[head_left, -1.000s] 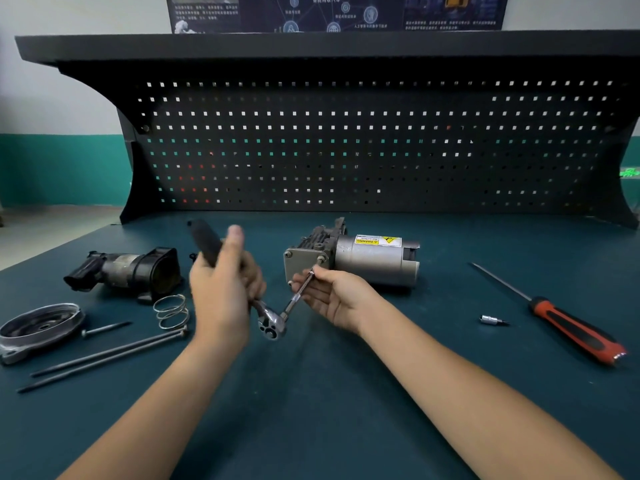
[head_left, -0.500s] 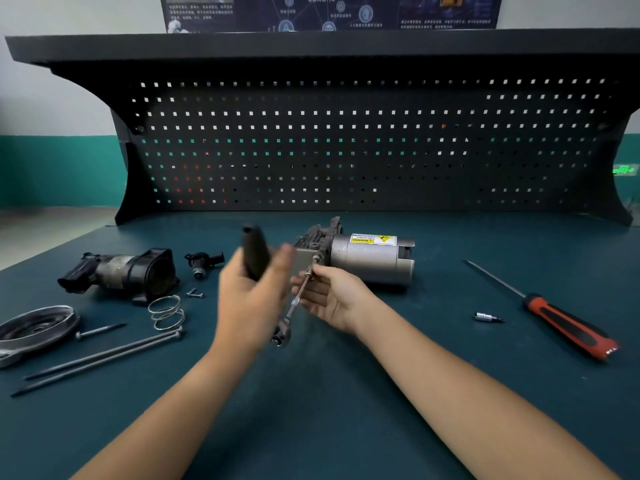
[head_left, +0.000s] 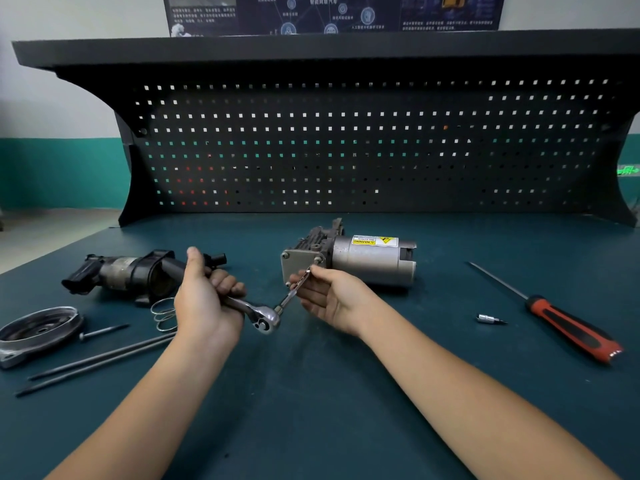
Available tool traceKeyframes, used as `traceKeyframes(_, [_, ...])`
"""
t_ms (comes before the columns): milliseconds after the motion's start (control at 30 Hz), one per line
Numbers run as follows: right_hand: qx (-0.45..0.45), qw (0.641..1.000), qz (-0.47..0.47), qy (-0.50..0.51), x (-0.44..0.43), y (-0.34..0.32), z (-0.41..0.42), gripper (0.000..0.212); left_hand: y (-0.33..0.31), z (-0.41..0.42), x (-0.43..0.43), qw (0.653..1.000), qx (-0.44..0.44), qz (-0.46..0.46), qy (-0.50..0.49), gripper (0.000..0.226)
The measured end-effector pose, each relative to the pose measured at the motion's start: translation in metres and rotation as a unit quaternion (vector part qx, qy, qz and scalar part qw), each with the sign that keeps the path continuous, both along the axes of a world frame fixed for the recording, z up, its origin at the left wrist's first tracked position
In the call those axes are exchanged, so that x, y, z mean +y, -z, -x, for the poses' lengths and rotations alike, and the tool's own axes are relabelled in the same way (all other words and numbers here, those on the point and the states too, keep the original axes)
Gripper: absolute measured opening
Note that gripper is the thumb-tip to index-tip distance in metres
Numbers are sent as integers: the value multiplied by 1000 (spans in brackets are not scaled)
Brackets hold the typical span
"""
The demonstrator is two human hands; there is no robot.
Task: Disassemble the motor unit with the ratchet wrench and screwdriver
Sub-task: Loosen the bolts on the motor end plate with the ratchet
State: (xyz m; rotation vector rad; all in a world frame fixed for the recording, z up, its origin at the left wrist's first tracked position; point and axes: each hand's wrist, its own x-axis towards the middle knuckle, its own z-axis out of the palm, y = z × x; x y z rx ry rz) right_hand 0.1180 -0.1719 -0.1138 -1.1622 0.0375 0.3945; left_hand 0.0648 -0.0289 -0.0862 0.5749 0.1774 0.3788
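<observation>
We note dark teal tabletop (head_left: 311, 427); grey cylindrical motor unit (head_left: 367, 259) lies at its middle, square end plate toward us. Black plastic housing (head_left: 131, 275), round metal cover (head_left: 38, 329) and long thin bolts (head_left: 104, 358) already off at left. We judge task about midway, end-plate bolts left. Left hand (head_left: 204, 303) grips chrome ratchet wrench (head_left: 263, 317); right hand (head_left: 332, 296) pinches thin extension bar (head_left: 294, 294) at plate corner. Red-black screwdriver (head_left: 571, 327) lies at right. Socket tip hidden by fingers; we cannot tell if seated.

L grip (head_left: 206, 299) fisted; R grip (head_left: 334, 297) in pinch.

Even light, soft shadows, edges warped
</observation>
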Motion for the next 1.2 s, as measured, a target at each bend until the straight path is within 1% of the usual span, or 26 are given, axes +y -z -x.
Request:
traceKeyframes(67, [-7,1000,8,7,1,1,-1,24,2,-1,1,1000,5,7,2,42])
traceKeyframes(133, [-13,1000,22,14,1,1,-2,24,3,-1,0,1000,-6,-21,-8,41])
traceKeyframes(200, [-18,999,38,17,1,1,-3,24,2,0,-4,994,-49,-94,-27,38])
traceKeyframes(267, [-20,998,55,20,1,0,-3,24,1,3,-11,970,-123,-205,-44,36])
traceKeyframes(333, [-28,996,78,23,2,0,-3,25,3,9,-19,926,-200,-320,-32,33])
traceKeyframes(367, [-31,996,85,24,3,-1,-2,25,5,13,-23,898,-228,-375,-22,32])
traceKeyframes(400, [-34,995,95,26,3,0,-3,25,7,16,-26,863,-252,-439,-22,30])
traceKeyframes(467, [-42,993,106,34,1,2,-4,25,16,21,-32,762,-286,-580,-32,26])
traceKeyframes(500, [-48,992,108,37,0,1,-3,23,20,23,-35,711,-297,-637,-29,27])
traceKeyframes(533, [-50,992,106,38,-1,1,-3,19,24,23,-36,670,-305,-676,-18,28])
traceKeyframes(567, [-44,994,93,39,0,0,-1,15,28,23,-37,645,-311,-698,-10,28])
traceKeyframes(600, [-40,995,86,40,0,-1,0,14,28,23,-38,635,-317,-705,-15,29])
traceKeyframes(633, [-40,995,82,37,1,-1,1,14,29,22,-38,639,-320,-698,-31,26])
traceKeyframes(667, [-45,995,87,34,2,0,0,14,27,23,-39,673,-313,-669,-47,23])
traceKeyframes(700, [-49,994,92,36,3,0,0,15,23,24,-38,733,-287,-614,-60,22])
traceKeyframes(733, [-49,993,98,38,3,1,-1,17,18,23,-37,801,-255,-538,-63,23])
traceKeyframes(767, [-46,994,94,39,4,0,-1,21,13,20,-33,857,-230,-457,-62,26])
traceKeyframes(800, [-40,995,88,37,4,0,-1,24,9,16,-29,894,-208,-391,-64,28])
traceKeyframes(900, [-19,998,49,21,4,-1,-2,29,0,4,-11,960,-119,-243,-75,37])
traceKeyframes(967, [-13,1000,27,10,3,-3,-1,28,0,-2,2,991,-46,-119,-38,40])
traceKeyframes(1033, [-14,1000,12,2,3,-1,0,28,3,-6,9,1000,0,-17,1,43])
traceKeyframes(1067, [-14,1000,9,1,3,-1,1,28,5,-8,11,1000,13,3,8,44])
traceKeyframes(1100, [-16,1000,8,-1,3,0,1,28,6,-9,11,1000,19,4,8,44])
traceKeyframes(1200, [-19,1000,6,2,3,-1,1,29,5,-7,9,1000,3,-21,-1,42])
